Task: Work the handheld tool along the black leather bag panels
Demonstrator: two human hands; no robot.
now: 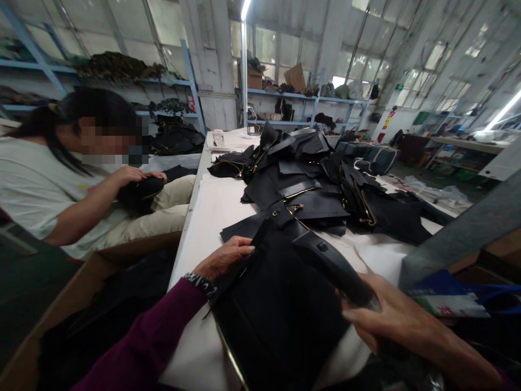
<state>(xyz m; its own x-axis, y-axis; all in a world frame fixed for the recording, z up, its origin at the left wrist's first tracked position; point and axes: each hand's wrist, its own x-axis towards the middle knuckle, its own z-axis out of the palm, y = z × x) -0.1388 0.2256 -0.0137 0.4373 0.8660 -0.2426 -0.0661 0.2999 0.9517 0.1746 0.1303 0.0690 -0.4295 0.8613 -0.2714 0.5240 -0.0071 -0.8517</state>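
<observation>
My left hand [228, 256] is closed on the edge of a black fabric piece [280, 304], pinching it between thumb and fingers. A gold zip [230, 353] runs along the lower left side of this piece. My right hand [378, 307] is wrapped around the grip of a black handheld tool [329, 258] with a small button on its body. The tool's front end points up and left over the fabric, close to its upper edge. Its exact kind I cannot make out. Just beyond lies a heap of black pieces [301, 179] with gold zips.
A white table [223, 198] runs away from me. At the left, a seated person [61, 184] handles a black item. A cardboard box [77, 288] holding dark material stands by the table's left side. A grey metal post [456, 233] slants at the right. Loaded blue shelves [280, 95] line the back.
</observation>
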